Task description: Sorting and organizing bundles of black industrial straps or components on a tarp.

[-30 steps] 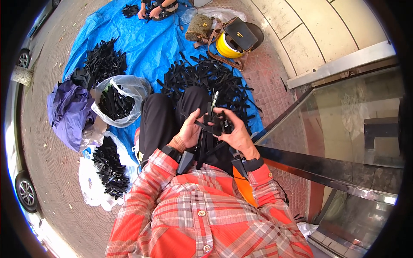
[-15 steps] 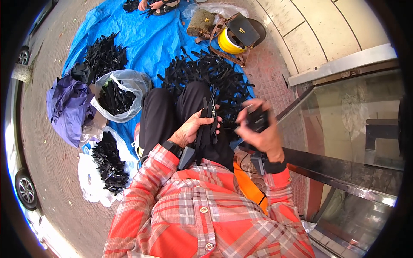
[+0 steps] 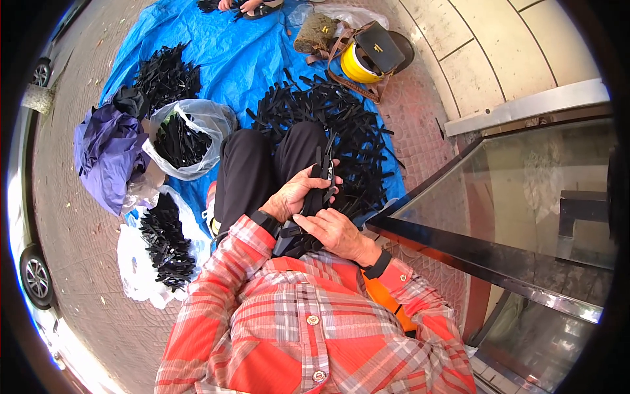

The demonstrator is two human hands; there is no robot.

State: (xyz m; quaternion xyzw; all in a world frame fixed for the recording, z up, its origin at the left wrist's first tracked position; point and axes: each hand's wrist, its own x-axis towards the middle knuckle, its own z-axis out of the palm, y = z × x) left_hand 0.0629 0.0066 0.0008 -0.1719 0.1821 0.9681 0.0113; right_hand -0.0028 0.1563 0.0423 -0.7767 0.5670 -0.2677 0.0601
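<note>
Above my lap, my left hand [image 3: 303,189] is closed around a small bunch of black straps [image 3: 319,172] whose upper ends stick out past the thumb. A bit of shiny metal shows among them. My right hand [image 3: 338,235] is just below and to the right, its fingers pointing left across the lower part of the bunch. More black straps [image 3: 303,245] show beneath that hand, over my lap; the palm hides part of its grip. Beyond my knees, a wide pile of loose black straps [image 3: 335,118] covers the blue tarp [image 3: 230,59].
On the left are a clear plastic bag [image 3: 220,121] of black straps, a white bag [image 3: 134,262] under another heap, and purple cloth [image 3: 108,157]. A yellow container [image 3: 357,65] stands far right, with a glass case [image 3: 518,184] nearer. Another person's hands [image 3: 249,6] show at the top.
My right hand has swung in from the right, with its black straps, to just below my left hand. The left hand keeps its bunch. The whole view has shifted slightly.
</note>
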